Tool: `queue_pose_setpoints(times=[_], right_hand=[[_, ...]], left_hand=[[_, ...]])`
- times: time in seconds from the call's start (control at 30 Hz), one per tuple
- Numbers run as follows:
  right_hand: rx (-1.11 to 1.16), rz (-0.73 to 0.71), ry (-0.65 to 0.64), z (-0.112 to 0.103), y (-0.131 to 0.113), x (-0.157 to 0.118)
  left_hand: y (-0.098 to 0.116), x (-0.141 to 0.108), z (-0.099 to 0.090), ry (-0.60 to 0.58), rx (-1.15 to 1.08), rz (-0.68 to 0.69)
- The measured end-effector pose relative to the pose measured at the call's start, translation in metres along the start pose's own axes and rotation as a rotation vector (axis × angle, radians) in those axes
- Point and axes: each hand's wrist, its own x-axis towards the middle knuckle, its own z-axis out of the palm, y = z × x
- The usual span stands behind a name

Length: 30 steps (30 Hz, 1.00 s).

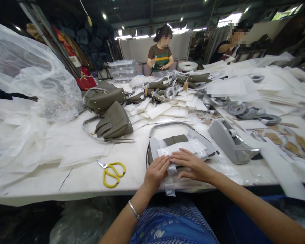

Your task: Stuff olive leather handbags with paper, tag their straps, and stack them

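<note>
A dark olive handbag (176, 139) lies flat before me at the table's front edge. A white wrapping sheet (156, 146) and a white packet with a shiny clear surface (183, 149) cover part of it. Its wrapped strap (171, 124) arches away behind. My left hand (156, 172) rests on the packet's near left corner, fingers stretched out together. Beside it, my right hand (189, 165) lies along the near edge with fingers extended and thumb apart. The fingertips of both hands nearly meet. A strip of clear plastic (170, 189) hangs over the table edge under my wrists.
Yellow-handled scissors (113, 174) lie at left. More olive bags (114, 122) stand behind them, and a grey moulded form (225, 140) is at right. Foam sheets (159, 110) and coiled wrapped straps (240, 109) pile up behind. Clear plastic (37, 74) bulges far left. Two co-workers (160, 54) are across.
</note>
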Motion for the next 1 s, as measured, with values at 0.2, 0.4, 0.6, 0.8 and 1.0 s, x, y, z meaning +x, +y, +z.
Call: queue_pose_setpoints(times=[0.2,0.4,0.6,0.8,1.0], right_hand=[[-0.034,0.02,0.412,0.025,-0.008,0.004],[-0.014,-0.075,0.448,0.029,-0.008,0.003],[-0.065,-0.137,0.438,0.031,-0.006,-0.001],[-0.092,-0.164,0.428,0.035,-0.003,-0.004],[-0.111,-0.098,0.426,0.038,-0.014,-0.016]], left_hand=[[-0.001,0.0,0.001,-0.015,-0.036,-0.036],[-0.01,0.003,-0.002,-0.096,-0.058,-0.016],[-0.003,0.01,-0.022,-0.177,-0.186,-0.084],[0.001,0.016,-0.032,-0.2,-0.231,-0.13],[-0.005,0.008,-0.006,-0.012,-0.076,-0.062]])
